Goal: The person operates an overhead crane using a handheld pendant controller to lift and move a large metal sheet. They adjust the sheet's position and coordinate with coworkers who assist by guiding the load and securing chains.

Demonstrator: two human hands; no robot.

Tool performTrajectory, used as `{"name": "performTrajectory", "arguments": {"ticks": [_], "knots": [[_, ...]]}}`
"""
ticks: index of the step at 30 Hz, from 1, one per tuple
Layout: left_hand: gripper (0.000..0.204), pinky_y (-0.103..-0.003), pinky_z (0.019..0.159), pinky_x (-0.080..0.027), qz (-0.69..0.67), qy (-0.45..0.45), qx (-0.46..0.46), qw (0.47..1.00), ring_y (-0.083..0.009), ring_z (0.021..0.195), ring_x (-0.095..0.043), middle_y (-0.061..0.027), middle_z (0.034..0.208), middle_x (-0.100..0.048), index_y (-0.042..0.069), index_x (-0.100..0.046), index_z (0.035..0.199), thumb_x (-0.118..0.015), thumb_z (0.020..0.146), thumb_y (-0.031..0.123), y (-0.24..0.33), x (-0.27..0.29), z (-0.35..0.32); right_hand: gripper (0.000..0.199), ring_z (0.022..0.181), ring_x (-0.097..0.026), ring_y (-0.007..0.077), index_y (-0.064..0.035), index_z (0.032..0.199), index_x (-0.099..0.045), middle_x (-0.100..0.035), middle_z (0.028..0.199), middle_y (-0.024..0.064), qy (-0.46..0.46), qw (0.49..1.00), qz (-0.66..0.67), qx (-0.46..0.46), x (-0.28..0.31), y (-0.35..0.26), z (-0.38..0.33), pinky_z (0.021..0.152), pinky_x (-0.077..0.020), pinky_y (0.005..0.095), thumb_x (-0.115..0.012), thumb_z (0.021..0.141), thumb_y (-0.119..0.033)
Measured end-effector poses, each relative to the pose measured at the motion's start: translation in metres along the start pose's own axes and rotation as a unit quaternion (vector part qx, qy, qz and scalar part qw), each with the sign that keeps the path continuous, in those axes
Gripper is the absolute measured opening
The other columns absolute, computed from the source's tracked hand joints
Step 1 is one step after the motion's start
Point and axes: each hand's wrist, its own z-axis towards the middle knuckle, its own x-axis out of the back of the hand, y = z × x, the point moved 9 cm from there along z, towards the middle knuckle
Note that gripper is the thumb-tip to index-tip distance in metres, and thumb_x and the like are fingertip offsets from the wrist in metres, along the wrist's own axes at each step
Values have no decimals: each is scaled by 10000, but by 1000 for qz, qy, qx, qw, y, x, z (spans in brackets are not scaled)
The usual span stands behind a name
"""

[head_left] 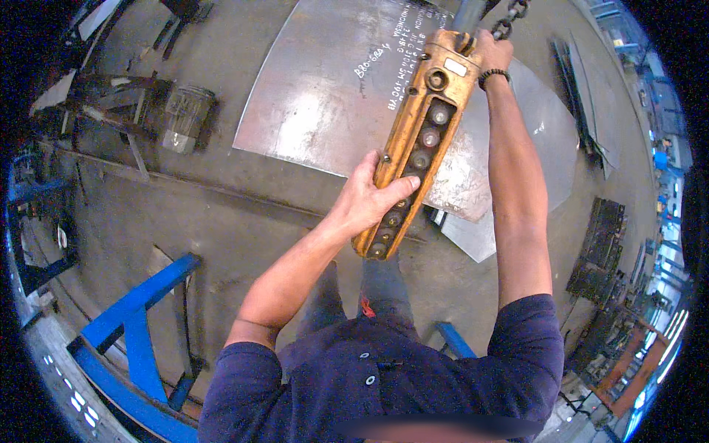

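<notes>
In the head view, a long orange-yellow crane pendant control (415,144) is seen hanging in front of the person, tilted so that its lower end points toward the body and its upper end toward the top edge of the picture. The left hand (367,198) is wrapped around the lower part of the housing — fingers behind it, the thumb laid across the front over one of the round buttons. The right hand (493,53) is raised to the top of the pendant, where it is closed around the head of the housing beside a chain (509,18) and a dark cable; a beaded bracelet (493,74) is worn at that wrist.

The pendant's casing is scuffed and worn, and a single column of round buttons is set into a dark recess down its face, with a larger knob near the top.

Below the pendant, a large steel plate (325,88) with white chalk writing is laid on the concrete floor — a smaller sheet (543,133) overlaps its right edge. A blue steel frame (136,325) is seen at the lower left corner.
</notes>
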Motion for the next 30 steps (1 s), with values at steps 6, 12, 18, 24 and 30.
{"name": "performTrajectory", "arguments": {"ticks": [6,12,18,24,30], "knots": [[539,-324,828,-531,-3,20,12,1000,-150,924,-625,-87,1040,-658,-42,-494,1234,-752,838,218,-18,-20,23,410,722,-669,313,93,823,-640,-688,755,188,-54,998,12,30,-24,32,31,723,-511,444,-678,761,-310],[576,-341,888,-509,12,9,-37,999,-159,1012,-610,-93,1117,-641,-34,-476,1288,-749,840,203,-28,-48,26,371,600,-639,268,64,752,-669,-684,692,169,-90,993,-30,-75,-71,88,88,587,-486,441,-672,805,-303],[570,-334,893,-505,46,50,-38,997,-182,1013,-617,-123,1122,-650,-55,-507,1255,-752,833,237,-18,-51,25,379,697,-659,326,48,790,-684,-684,768,213,-82,996,17,19,-31,68,56,675,-518,457,-663,748,-328],[501,-325,852,-521,19,44,-14,999,-168,965,-619,-88,1126,-618,-4,-472,1280,-696,841,83,-22,-54,24,411,795,-679,383,31,829,-698,-684,844,257,-97,994,58,-12,-51,37,39,763,-549,472,-655,691,-354],[576,-347,917,-481,-39,5,-30,999,-189,1038,-582,-83,1151,-588,5,-468,1296,-724,834,234,-23,-54,35,357,858,-652,442,9,991,-662,-663,874,286,-12,990,143,-10,-34,11,32,802,-528,494,-614,728,-228]]}}
